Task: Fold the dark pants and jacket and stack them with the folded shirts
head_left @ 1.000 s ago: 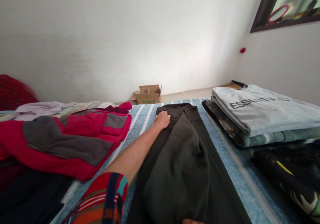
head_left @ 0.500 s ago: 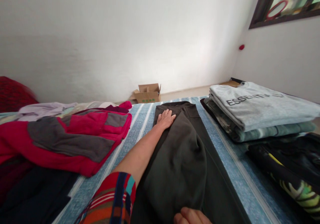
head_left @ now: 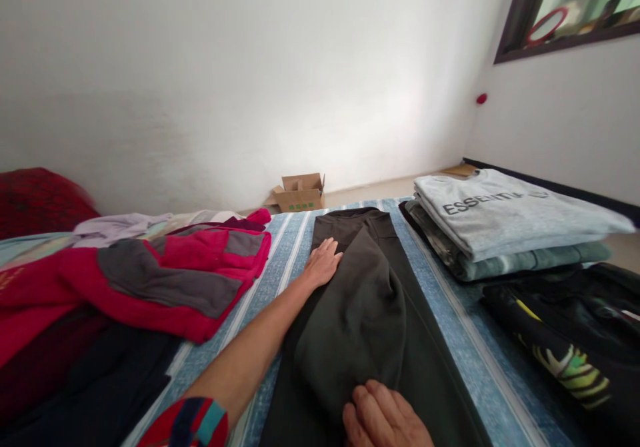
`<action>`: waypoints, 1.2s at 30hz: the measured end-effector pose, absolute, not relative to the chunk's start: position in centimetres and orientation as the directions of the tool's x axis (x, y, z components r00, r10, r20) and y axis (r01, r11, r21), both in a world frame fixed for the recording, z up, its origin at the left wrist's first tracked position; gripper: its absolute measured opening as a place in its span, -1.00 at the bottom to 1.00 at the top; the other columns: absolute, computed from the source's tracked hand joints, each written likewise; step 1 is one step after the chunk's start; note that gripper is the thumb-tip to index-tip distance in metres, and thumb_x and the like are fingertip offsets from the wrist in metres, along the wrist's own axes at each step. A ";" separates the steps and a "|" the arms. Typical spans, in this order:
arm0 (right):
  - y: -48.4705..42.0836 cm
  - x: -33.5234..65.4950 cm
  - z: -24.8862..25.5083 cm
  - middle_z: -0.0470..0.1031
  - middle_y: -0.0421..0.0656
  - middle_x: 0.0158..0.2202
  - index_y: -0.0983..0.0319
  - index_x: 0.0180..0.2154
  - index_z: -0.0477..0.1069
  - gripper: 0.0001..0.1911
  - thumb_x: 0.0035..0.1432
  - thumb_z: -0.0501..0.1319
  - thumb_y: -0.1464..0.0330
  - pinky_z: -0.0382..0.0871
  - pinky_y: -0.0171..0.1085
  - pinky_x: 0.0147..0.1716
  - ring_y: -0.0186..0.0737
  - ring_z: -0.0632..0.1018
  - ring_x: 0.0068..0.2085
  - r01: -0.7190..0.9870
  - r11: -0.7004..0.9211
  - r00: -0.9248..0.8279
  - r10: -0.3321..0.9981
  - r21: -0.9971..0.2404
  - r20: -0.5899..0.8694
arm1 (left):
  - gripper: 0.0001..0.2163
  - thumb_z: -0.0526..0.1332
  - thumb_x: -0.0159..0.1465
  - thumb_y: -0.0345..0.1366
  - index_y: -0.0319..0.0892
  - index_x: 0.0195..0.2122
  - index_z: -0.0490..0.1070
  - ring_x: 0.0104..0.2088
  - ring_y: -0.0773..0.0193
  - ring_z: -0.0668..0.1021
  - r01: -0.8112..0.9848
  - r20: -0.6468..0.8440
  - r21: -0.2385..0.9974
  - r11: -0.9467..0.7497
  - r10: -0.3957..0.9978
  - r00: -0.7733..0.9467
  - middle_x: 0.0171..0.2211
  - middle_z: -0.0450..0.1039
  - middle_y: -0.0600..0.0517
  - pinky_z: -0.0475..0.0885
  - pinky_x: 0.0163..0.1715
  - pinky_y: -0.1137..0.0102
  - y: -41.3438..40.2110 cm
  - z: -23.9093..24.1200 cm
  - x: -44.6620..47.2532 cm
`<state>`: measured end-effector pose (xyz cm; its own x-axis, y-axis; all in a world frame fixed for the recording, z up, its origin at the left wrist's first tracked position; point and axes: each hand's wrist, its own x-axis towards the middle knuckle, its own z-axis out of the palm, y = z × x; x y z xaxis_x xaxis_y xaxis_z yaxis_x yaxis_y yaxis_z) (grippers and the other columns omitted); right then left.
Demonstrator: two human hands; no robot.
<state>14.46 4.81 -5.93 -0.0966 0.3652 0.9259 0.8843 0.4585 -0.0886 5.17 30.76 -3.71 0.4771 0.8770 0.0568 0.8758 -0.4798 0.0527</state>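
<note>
Dark grey-green trousers (head_left: 360,307) lie lengthwise in front of me, the broad waistband at the far end and a loose, puffed fold of cloth on top. My left hand (head_left: 324,262) rests flat on the left side below the waistband, fingers stretched out. Closer to me, at the bottom of the view, my right hand (head_left: 385,415) has its fingers curled onto the puffed cloth and appears to grip it; the fingertips are partly hidden. The near end of the trousers runs out of view.
The trousers lie on a blue striped bedspread (head_left: 440,300). At left is a heap with a red and grey fleece garment (head_left: 195,280). On the right stand a folded stack topped by a light grey sweatshirt (head_left: 510,214) and black printed clothing (head_left: 565,340). A cardboard box (head_left: 300,194) sits beyond.
My left hand has slid slightly nearer along the trousers. My right hand has come further into view, up onto the puffed cloth. The camera view has shifted a little.
</note>
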 end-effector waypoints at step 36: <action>8.1 30.2 4.4 0.44 -0.29 -0.36 0.22 -0.36 0.41 -0.81 -0.07 0.35 0.37 0.44 -0.33 -0.25 -0.36 0.48 -0.31 -0.441 0.502 0.732 0.681 -0.744 0.026 | -0.72 -0.04 0.32 -0.21 -0.20 -0.06 0.31 0.12 0.12 0.32 0.898 0.081 0.151 -0.413 0.910 0.405 0.08 0.29 -0.15 0.25 0.03 0.23 28.9 -2.0 7.0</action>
